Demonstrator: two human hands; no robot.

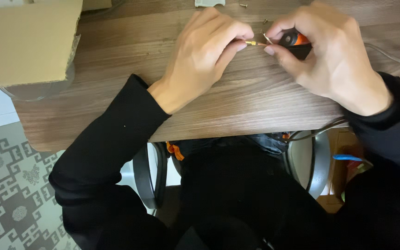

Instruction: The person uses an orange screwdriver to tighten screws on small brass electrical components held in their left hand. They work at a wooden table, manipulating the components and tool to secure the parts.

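The left hand (203, 54) pinches a tiny gold metal pin (251, 43) between its thumb and first finger, and the fingers are closed tight on it. The right hand (330, 54) is curled shut around a small black and orange tool (296, 42), with the thumb on top of it. The tip of the pin pokes out toward the tool, and the two almost touch. Both hands are close together over the far part of the brown wooden tabletop (237, 99), near its far edge.

Closest of all are the person's black long sleeves (112, 153), which come in over the near edge of the tabletop. Under that edge there is a black chair with a round grey frame (151, 173). A thin grey cable (318, 131) curves by the near edge on the right side. A small blue thing (347, 157) lies lower down on the right, but I cannot tell what it is. A grey floor mat with a light pattern (10, 190) sits below the left near corner.

Farther away, a brown cardboard box (26, 39) covers the far left corner of the tabletop. At the far edge there is a small grey flat piece (209, 3), and tiny screws (243, 5) lie just beside it.
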